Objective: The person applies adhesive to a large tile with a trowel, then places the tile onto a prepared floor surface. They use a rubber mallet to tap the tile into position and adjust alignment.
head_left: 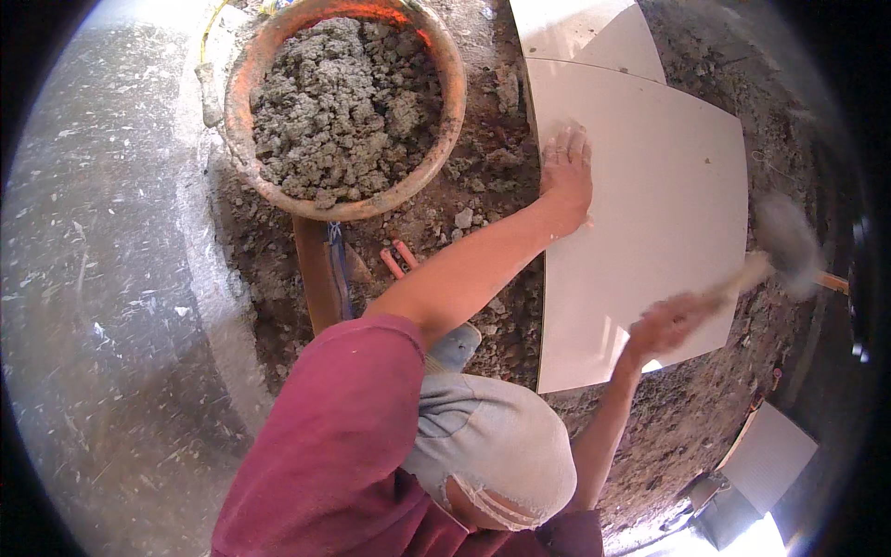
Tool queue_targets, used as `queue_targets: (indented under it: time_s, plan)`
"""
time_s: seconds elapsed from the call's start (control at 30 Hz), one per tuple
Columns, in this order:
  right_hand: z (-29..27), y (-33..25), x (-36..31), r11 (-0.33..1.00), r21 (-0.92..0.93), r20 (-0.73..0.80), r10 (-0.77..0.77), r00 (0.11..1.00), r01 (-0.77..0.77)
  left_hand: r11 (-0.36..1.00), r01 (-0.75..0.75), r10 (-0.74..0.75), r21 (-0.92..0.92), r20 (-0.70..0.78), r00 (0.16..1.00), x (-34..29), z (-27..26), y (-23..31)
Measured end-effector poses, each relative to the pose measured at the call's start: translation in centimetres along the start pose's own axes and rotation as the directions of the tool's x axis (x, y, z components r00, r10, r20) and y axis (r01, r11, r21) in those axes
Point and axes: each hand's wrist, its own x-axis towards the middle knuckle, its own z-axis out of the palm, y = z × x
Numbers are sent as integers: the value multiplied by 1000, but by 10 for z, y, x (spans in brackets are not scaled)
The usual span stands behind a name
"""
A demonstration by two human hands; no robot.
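A large off-white tile (650,232) lies on rough mortar and rubble in front of me. My left hand (568,176) rests flat on its left part, fingers stretched out and dusty. My right hand (670,325) is wrapped round the light wooden handle of a mallet (787,239), above the tile's near right part. The mallet's pale grey head is smeared by motion, over or just past the right edge; whether it touches anything I cannot tell. Beyond this tile, another off-white tile (594,37) adjoins it.
An orange tub (452,121) full of crumbly grey mortar (343,102) stands at the far left. Red-handled pliers or a similar tool (399,258) lie on the rubble near my left forearm. A smooth grey floor (102,278) extends leftward. More tile (770,455) is at the near right.
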Motion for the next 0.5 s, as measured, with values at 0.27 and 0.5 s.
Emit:
queue_targets:
  time_s: [0.27, 0.5]
  plan:
    - [-17, -30, 35, 985, -41, 164, 172, 971, -168, 999, 23, -28, 46, 100, 995, 3, -2, 4]
    - [2, -16, -1, 981, -191, 370, 38, 928, 35, 999, 7, -8, 41, 31, 999, -1, -2, 3]
